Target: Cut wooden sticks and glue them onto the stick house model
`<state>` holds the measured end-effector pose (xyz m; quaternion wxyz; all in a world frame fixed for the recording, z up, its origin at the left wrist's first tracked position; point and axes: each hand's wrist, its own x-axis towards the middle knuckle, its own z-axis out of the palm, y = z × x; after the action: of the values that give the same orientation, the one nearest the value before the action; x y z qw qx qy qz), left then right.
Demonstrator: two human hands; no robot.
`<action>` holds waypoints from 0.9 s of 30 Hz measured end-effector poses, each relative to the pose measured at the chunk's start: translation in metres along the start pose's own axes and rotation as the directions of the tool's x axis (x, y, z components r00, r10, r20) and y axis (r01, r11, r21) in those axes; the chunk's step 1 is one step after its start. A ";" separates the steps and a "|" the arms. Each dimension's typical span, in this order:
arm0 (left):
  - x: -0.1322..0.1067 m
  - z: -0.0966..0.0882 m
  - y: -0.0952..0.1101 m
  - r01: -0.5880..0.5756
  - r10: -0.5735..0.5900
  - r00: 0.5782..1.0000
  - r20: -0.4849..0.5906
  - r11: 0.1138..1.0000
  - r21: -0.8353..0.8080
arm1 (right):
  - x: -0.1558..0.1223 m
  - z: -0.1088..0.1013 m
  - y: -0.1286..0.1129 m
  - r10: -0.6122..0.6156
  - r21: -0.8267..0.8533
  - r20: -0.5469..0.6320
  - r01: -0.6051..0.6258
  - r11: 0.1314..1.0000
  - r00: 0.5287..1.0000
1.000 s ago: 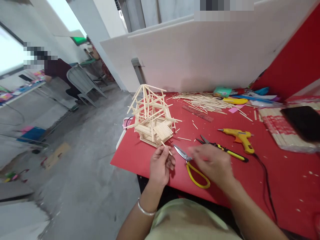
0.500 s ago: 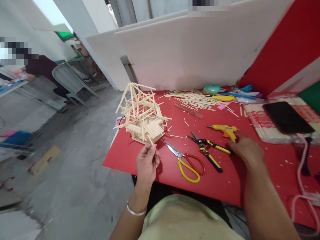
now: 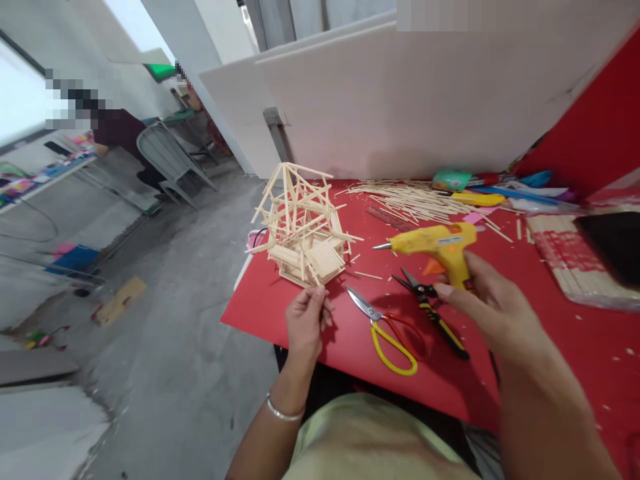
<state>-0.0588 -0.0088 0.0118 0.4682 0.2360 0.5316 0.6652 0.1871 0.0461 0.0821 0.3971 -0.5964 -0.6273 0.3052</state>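
Note:
A yellow hot glue gun (image 3: 440,243) is held above the table by my right hand (image 3: 493,300), its metal nozzle pointing left. My left hand (image 3: 307,320) pinches a thin wooden stick (image 3: 316,279) at the front of a small house-like model (image 3: 305,227) built of pale sticks. The far end of that stick reaches the model; whether it is attached I cannot tell. Scissors (image 3: 383,327) with one yellow and one red handle lie between my hands. Yellow-and-black snips (image 3: 435,313) lie beside them, partly hidden under my right hand.
Loose sticks (image 3: 415,200) are heaped at the back of the red table (image 3: 260,307), near a ruler (image 3: 387,217) and a yellow cutter (image 3: 477,199). At right a phone (image 3: 613,243) rests on packed sticks (image 3: 550,253). White boards stand behind. A person (image 3: 120,137) sits far left.
My right hand has taken hold of the glue gun, lifted it off the table and moved it left over the snips. My left hand stays at the model's front, and the view has shifted.

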 end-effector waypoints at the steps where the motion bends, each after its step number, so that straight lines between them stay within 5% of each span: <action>1: 0.001 -0.001 0.000 -0.012 0.012 1.000 -0.001 1.000 0.010 | 0.001 0.011 -0.008 -0.015 -0.006 0.029 0.015 1.000 0.999; 6: 0.006 -0.002 0.001 -0.070 0.072 0.997 -0.022 0.995 0.071 | 0.009 0.066 -0.031 -0.198 -0.421 -0.170 0.111 0.900 0.965; 10: 0.009 -0.002 0.002 -0.085 0.089 0.995 -0.035 0.991 0.105 | 0.015 0.092 -0.041 -0.404 -0.564 -0.156 0.254 0.785 0.901; 17: 0.012 -0.002 0.001 -0.089 0.092 0.996 -0.020 0.989 0.119 | 0.023 0.103 -0.044 -0.500 -0.673 -0.062 0.334 0.660 0.864; 27: 0.020 -0.001 -0.003 -0.082 0.087 0.995 -0.052 0.991 0.107 | 0.027 0.108 -0.042 -0.511 -0.665 -0.033 0.363 0.653 0.859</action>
<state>-0.0675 0.0087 0.0053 0.4114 0.2638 0.5684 0.6619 0.0732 0.0780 0.0680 0.2988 -0.5544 -0.7705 -0.0986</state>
